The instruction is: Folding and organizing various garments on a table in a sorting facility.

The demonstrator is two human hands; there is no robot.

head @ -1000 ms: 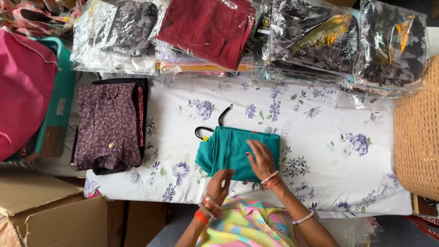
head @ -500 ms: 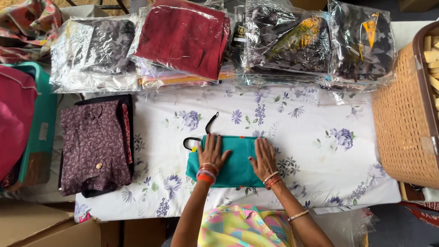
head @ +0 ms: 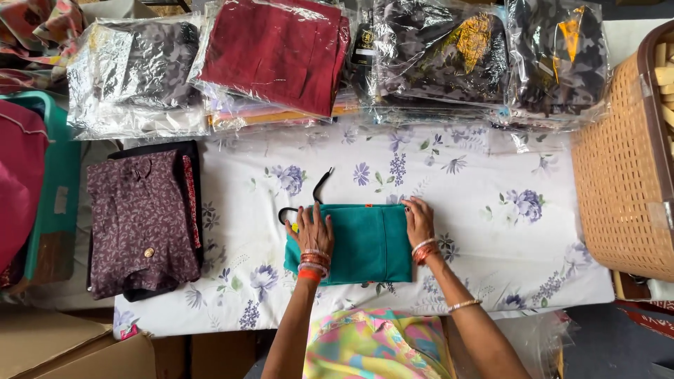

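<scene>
Flat and open, the left hand (head: pixel 314 231) lies palm down on the left part of a folded teal garment (head: pixel 365 244), fingers spread toward twelve o'clock. The right hand (head: pixel 419 221) rests open on the garment's right edge, fingers stretched along the fold, gripping nothing. Both wrists carry red and orange bangles.

The teal garment sits at the centre of a white floral sheet (head: pixel 484 210) covering the table, with a black cord (head: pixel 319 188) curling out from its corner at eleven o'clock. At nine o'clock, well apart from it, lies a folded maroon printed garment (head: pixel 140 217). Along twelve o'clock runs a row of clothes in clear plastic bags (head: pixel 281 56), one dark red, the others dark and patterned. At three o'clock stands a tan woven basket (head: pixel 618 182). A cardboard box (head: pixel 63 351) sits at seven o'clock.
</scene>
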